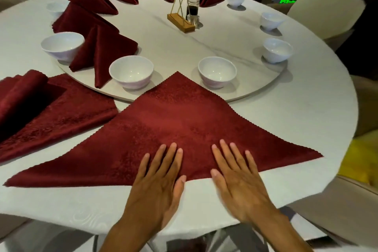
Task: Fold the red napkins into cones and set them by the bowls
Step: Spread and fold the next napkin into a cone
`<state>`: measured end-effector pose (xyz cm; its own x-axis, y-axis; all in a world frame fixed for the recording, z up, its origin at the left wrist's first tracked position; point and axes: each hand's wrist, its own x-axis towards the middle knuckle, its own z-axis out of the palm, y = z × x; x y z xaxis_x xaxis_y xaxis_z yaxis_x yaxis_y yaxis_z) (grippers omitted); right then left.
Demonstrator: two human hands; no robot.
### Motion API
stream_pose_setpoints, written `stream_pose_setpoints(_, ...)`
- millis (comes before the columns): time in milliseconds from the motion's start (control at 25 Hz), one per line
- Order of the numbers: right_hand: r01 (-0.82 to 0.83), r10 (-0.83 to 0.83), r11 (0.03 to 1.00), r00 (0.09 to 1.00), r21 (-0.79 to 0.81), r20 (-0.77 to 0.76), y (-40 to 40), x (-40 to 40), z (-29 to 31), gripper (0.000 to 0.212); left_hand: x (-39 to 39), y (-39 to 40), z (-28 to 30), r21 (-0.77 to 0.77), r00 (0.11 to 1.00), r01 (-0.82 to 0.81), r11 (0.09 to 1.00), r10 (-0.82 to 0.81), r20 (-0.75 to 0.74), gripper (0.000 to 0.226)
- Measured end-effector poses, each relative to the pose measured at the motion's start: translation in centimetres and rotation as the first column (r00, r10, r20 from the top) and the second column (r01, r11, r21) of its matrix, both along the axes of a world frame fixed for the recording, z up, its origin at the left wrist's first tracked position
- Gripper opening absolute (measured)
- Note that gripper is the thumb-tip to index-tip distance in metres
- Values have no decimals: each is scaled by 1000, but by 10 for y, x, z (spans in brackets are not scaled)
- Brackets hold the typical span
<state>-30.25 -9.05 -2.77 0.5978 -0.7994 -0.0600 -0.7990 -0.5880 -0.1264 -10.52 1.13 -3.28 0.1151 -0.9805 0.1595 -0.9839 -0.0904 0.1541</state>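
A red napkin (173,125), folded into a flat triangle, lies on the white tablecloth with its apex pointing at the turntable. My left hand (159,178) and my right hand (237,176) lie flat with straight fingers on the middle of its near folded edge, a small gap between them. Several folded napkin cones (102,49) stand beside white bowls (131,71) around the left and far side of the turntable. Another bowl (217,71) sits just right of the napkin's apex.
A stack of unfolded red napkins (51,112) lies at the left, a loosely rolled one on top. A wooden holder (181,22) and a glass bottle (192,0) stand mid-turntable. Cream chairs (327,10) ring the table. The table edge runs close below my hands.
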Motion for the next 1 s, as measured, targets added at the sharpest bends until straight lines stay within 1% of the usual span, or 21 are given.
stream_pose_setpoints(40,57,-57,998,998,-24,-13,-19,-30,-1,58,-1,0,-2,8,1000,1,1000,-1,0,56)
stream_pose_setpoints(80,148,-149,988,988,-34,-25,-37,-64,2,58,-2,0,-3,20,1000,-1,1000,1,-7,56)
stream_pose_setpoints(160,374,-373,927,923,-3,-94,-61,-122,18,60,-3,-1,-4,46,1000,-2,999,3,-20,56)
stream_pose_setpoints(200,446,-443,895,887,-7,-132,-64,-133,26,65,-3,-1,-4,50,1000,-1,999,2,-18,56)
stream_pose_setpoints(240,465,-467,884,877,-39,-115,-60,-129,27,70,-3,-1,-4,53,1000,0,999,1,-16,56)
stream_pose_setpoints(280,418,-423,905,905,-82,-50,-51,-109,24,73,-3,-1,-2,53,1000,1,999,0,-18,56)
stream_pose_setpoints(360,208,-199,972,976,-113,85,-19,-41,13,70,-5,-1,1,61,1000,-15,998,16,-27,57)
stream_pose_setpoints(440,54,-37,994,985,-96,170,10,28,4,67,-7,-3,2,96,999,-31,995,34,-26,59)
stream_pose_setpoints(480,20,-5,997,984,-81,177,19,50,2,69,-7,-2,3,111,999,-22,994,25,-30,61)
stream_pose_setpoints(560,13,-10,999,997,-42,71,21,62,-1,70,2,2,1,125,994,42,991,-29,-101,65)
stream_pose_setpoints(600,15,-13,999,998,-48,53,19,62,-4,70,19,10,2,141,990,56,988,-37,-137,66)
stream_pose_setpoints(640,16,-12,998,998,-66,65,17,59,-8,72,42,21,5,159,990,38,987,-16,-138,66)
stream_pose_setpoints(680,16,-10,997,997,-75,81,16,57,-11,74,70,37,6,182,993,-6,983,27,-114,67)
stream_pose_setpoints(760,13,-8,998,997,-57,82,18,58,-13,73,134,80,12,242,983,-144,959,167,-79,72)
stream_pose_setpoints(800,12,-8,999,997,-52,79,18,60,-12,73,161,101,19,269,966,-210,940,242,-94,75)
stream_pose_setpoints(840,19,-15,999,997,-43,80,18,62,-10,73,180,116,26,263,941,-260,929,305,-149,76)
stream_pose_setpoints(880,26,-23,999,996,-33,92,19,62,-9,73,193,124,32,211,911,-301,930,345,-226,72)
stream_pose_setpoints(920,26,-23,999,995,-32,93,18,63,-7,74,200,128,37,125,892,-329,936,351,-284,64)
stream_pose_setpoints(1000,3,1,999,996,-41,89,18,63,-5,76,205,123,39,-33,887,-337,941,306,-345,39)
